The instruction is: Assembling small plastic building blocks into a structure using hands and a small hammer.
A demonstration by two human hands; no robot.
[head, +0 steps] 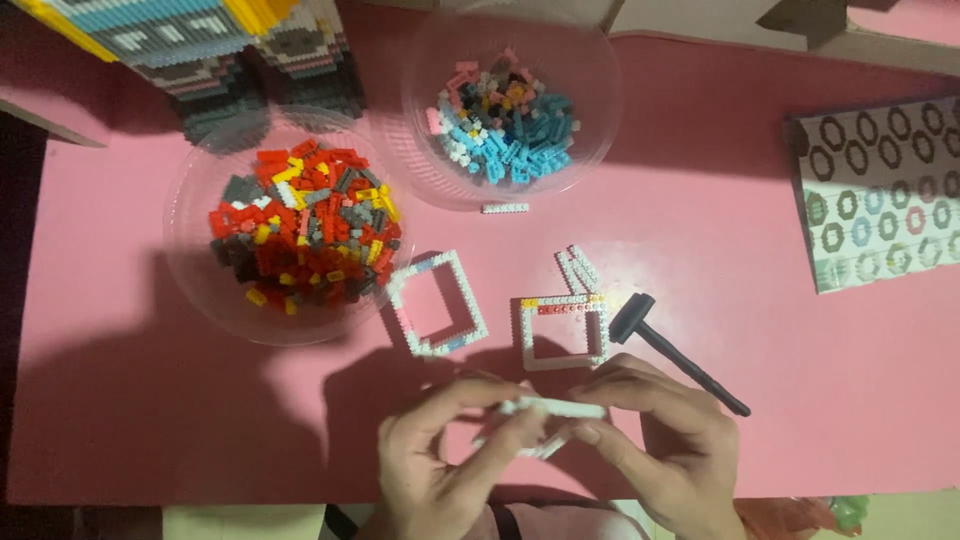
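Dim, soft picture; dark shadows pool left of the bowls on the pink table (700,200).

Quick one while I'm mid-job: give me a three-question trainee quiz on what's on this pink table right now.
1. True or false: the black hammer lies by the person's left hand.
2. Which bowl holds mostly red, grey and yellow bricks? A) the left bowl B) the right bowl
3. Fill in: both hands grip a thin ____ brick strip.

Key
1. False: it lies just beyond the right hand.
2. A; the right bowl holds mostly blue and pink bricks.
3. White. Two square white frames lie just beyond it.
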